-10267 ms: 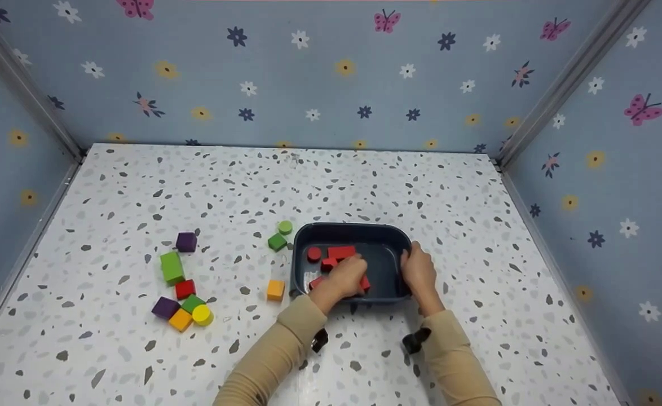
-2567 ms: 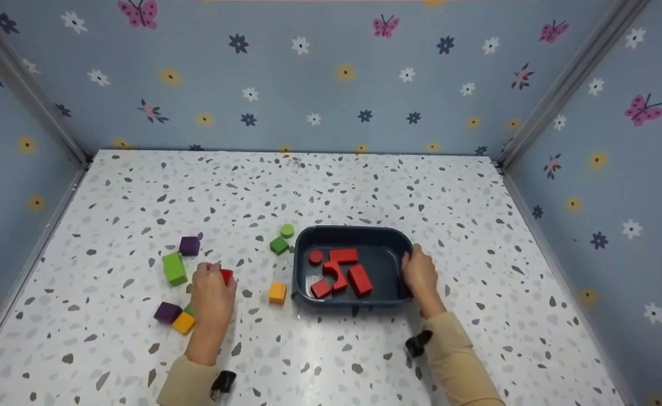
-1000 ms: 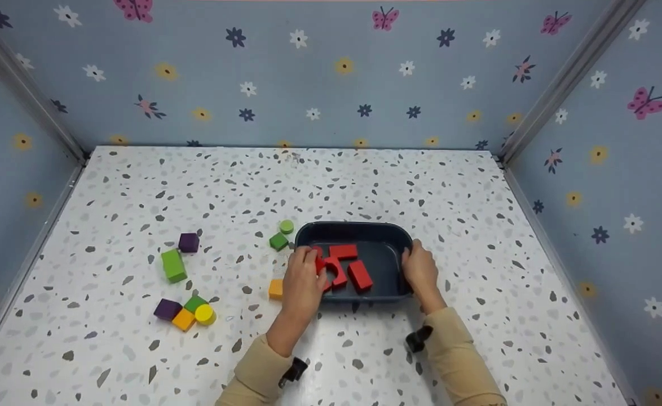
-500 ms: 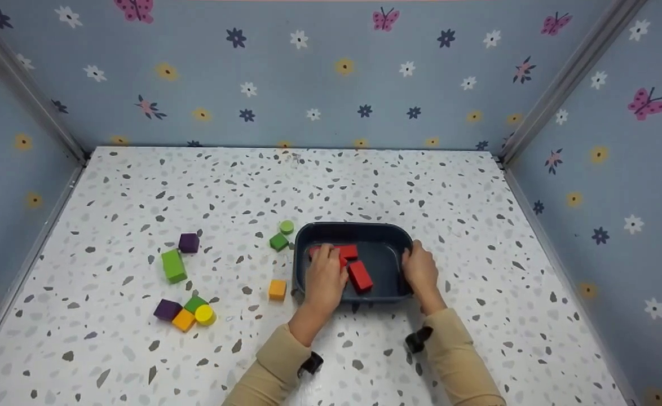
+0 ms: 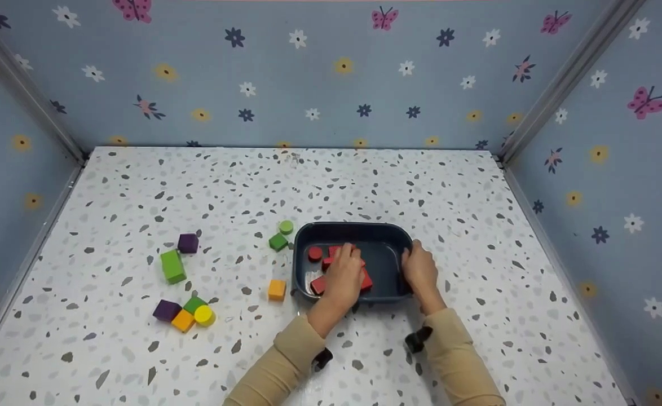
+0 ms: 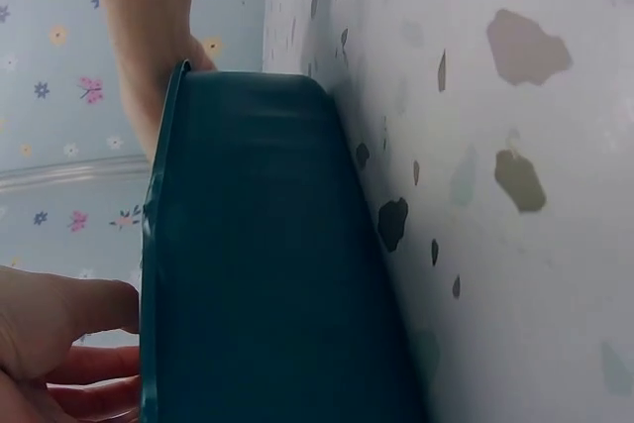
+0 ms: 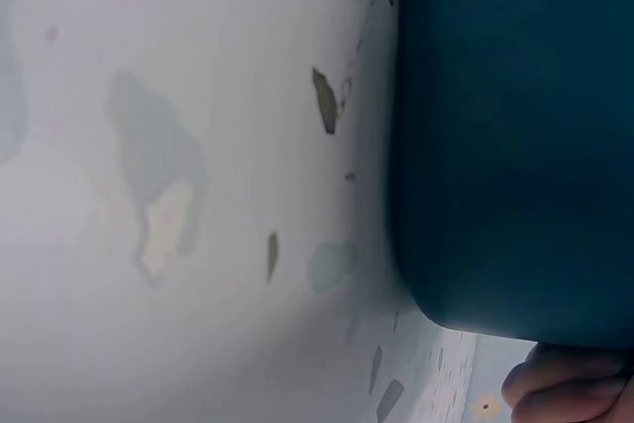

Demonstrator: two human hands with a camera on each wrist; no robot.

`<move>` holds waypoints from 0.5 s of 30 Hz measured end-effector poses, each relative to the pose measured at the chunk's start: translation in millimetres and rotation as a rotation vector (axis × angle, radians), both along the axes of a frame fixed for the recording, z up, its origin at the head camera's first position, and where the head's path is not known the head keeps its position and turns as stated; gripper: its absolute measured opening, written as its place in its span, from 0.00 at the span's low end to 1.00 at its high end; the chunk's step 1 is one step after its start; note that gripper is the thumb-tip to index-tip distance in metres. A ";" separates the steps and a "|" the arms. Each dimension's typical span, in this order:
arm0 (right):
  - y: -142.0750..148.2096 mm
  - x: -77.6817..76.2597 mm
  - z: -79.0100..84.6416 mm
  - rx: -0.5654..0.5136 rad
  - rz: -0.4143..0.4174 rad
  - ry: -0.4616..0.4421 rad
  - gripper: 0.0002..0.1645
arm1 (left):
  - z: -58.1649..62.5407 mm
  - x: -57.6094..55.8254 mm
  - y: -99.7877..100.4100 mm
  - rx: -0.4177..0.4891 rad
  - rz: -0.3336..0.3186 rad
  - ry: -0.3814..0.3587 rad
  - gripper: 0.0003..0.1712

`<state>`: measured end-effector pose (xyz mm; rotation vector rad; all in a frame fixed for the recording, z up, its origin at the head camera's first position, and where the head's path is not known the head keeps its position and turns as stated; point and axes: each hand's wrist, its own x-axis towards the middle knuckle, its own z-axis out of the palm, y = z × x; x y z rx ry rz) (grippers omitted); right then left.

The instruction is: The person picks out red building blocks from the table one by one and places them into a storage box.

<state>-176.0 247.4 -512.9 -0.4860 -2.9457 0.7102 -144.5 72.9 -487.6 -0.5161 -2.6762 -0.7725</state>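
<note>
In the head view, a dark blue plastic tub (image 5: 353, 225) stands on the speckled table with several red wooden blocks inside. My left hand (image 5: 344, 277) reaches down into it, fingers curled round a red cube that they mostly hide. Around that hand I see a red disc (image 5: 314, 254) and a red block (image 5: 318, 285). The tub's right end is gripped at the rim by my right hand (image 5: 419, 270). The left wrist view has the tub's outer wall (image 6: 258, 245) between my left hand (image 6: 59, 344) and the table. Curled fingers (image 7: 565, 383) show beside the tub in the right wrist view.
Left of the tub lie an orange cube (image 5: 277, 290), a green cube (image 5: 278, 242) and a light green disc (image 5: 286, 226). Farther left are purple cubes (image 5: 188, 243), a light green block (image 5: 173, 267), another orange cube (image 5: 183, 320) and a yellow cylinder (image 5: 204, 315). Flowered panels enclose the table.
My left hand took the red cube from the left group, brought it over the tub's left side, then moved right within the tub. My right hand keeps its grip on the rim.
</note>
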 end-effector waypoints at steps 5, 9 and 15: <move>-0.3 0.2 0.6 -0.001 0.005 0.002 0.15 | -1.7 -3.2 10.8 -0.023 -0.001 -0.032 0.11; 0.0 0.3 0.8 0.006 0.006 0.009 0.14 | -4.0 -5.1 17.6 -0.033 -0.013 -0.033 0.09; 0.3 0.3 -0.3 0.017 0.011 0.025 0.14 | -8.9 -7.9 28.0 -0.058 -0.018 -0.012 0.07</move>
